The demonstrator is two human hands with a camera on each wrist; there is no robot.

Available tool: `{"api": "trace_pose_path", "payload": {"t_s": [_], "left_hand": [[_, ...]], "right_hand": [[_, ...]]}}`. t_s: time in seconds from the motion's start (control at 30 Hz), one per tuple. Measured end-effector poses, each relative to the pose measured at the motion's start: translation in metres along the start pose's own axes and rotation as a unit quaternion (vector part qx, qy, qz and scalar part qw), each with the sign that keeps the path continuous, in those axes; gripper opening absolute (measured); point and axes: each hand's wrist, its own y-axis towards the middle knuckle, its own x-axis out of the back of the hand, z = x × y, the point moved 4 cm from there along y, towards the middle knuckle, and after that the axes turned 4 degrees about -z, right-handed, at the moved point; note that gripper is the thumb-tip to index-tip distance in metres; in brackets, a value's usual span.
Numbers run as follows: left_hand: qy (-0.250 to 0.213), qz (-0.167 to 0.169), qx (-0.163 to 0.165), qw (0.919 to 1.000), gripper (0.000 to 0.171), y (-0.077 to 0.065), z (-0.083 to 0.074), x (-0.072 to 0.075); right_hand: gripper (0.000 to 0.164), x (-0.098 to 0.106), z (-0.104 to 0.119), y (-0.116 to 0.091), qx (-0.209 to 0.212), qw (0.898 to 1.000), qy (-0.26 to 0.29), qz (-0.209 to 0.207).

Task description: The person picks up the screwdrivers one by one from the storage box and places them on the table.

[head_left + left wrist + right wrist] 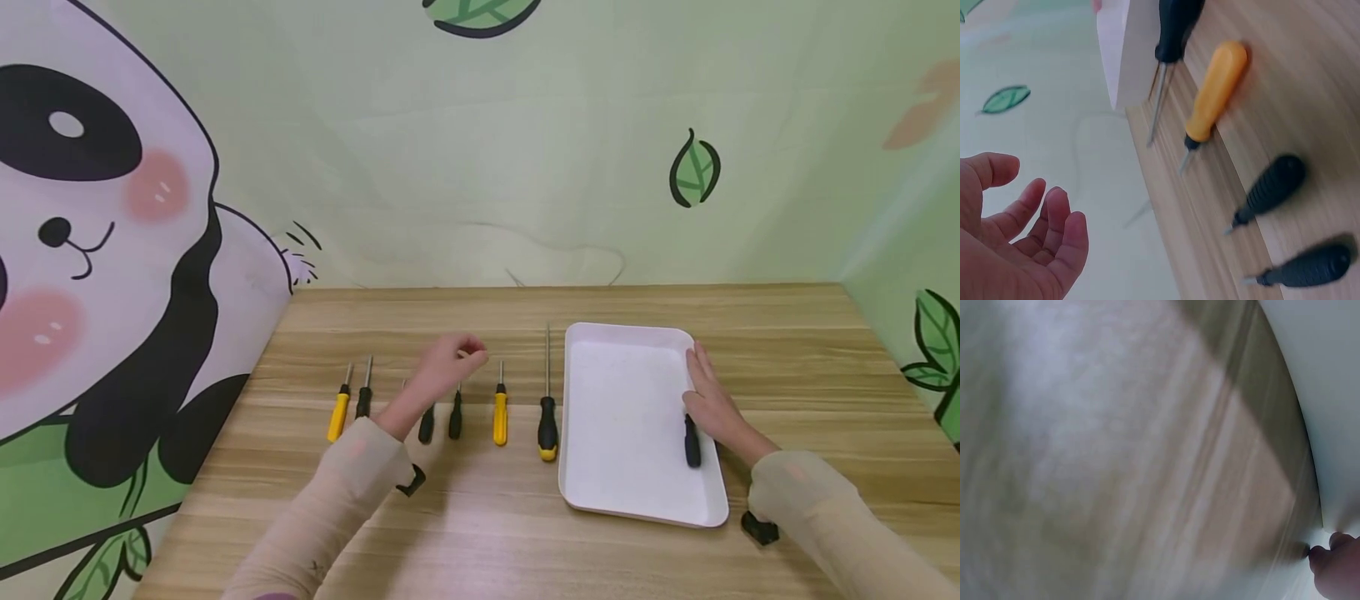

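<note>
Over a row of screwdrivers hovers my left hand (450,362), fingers loosely bent and nothing between them; the left wrist view shows the thumb apart from the fingertips. Below it lie black-handled screwdrivers (455,415), one partly hidden by the forearm. A yellow screwdriver (500,417) and a long black-and-yellow screwdriver (548,429) lie to its right. My right hand (716,408) holds the right rim of a white tray (622,417), thumb over the inner side. Inside the tray, just below that thumb, is a black-handled screwdriver (692,442), its tip end hidden.
At the row's left end lie another yellow screwdriver (338,417) and a black one (364,402). The wooden table (480,533) meets a printed backdrop (525,167) at its far edge. Black wrist cameras (759,528) sit under the sleeves.
</note>
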Motion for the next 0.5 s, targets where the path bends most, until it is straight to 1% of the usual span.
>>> {"api": "trace_pose_path", "payload": {"t_s": [0.13,0.27,0.5], "left_hand": [[0.013,0.031,-0.013,0.9993,0.026,-0.003,-0.013,-0.01],[0.03,0.057,-0.039,0.9972,0.029,-0.005,-0.027,-0.021],[0.033,0.096,-0.071,0.9923,0.029,-0.004,-0.05,-0.04]], "right_hand": [[0.058,0.002,-0.001,0.0,-0.002,1.0,0.005,-0.002],[0.058,0.003,-0.003,0.0,0.001,1.0,0.011,0.001],[0.06,0.006,-0.004,0.0,0.012,0.999,0.029,0.006]]}}
